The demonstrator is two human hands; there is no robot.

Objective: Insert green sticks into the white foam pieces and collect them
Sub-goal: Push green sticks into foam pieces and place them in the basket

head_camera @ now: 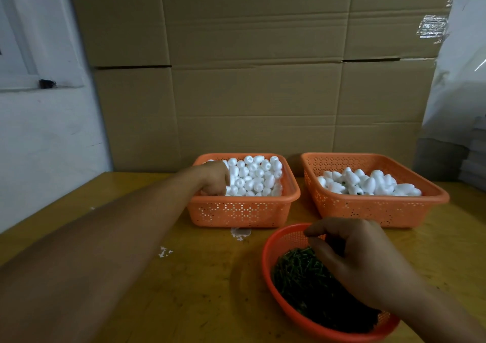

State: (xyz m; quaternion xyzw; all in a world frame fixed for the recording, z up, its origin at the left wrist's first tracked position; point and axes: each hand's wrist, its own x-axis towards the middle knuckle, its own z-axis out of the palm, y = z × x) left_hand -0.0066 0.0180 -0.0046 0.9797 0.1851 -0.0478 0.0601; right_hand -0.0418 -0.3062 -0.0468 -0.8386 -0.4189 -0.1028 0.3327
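Plain white foam pieces (253, 175) fill the left orange basket (240, 212). My left hand (216, 178) reaches into its left side, fingers curled down among the pieces; what they hold is hidden. The right orange basket (368, 210) holds foam pieces with green stick ends (368, 183) showing. Nearer me, a round orange basket (278, 242) holds a heap of green sticks (302, 274). My right hand (352, 256) hovers over that heap, thumb and forefinger bent toward each other; I cannot tell whether a stick is between them.
The baskets stand on a yellow wooden table (205, 277) with small white flecks (164, 252) on it. Stacked cardboard boxes (252, 79) form a wall right behind the baskets. A white wall lies left and a plastic-wrapped stack (457, 92) stands at the right.
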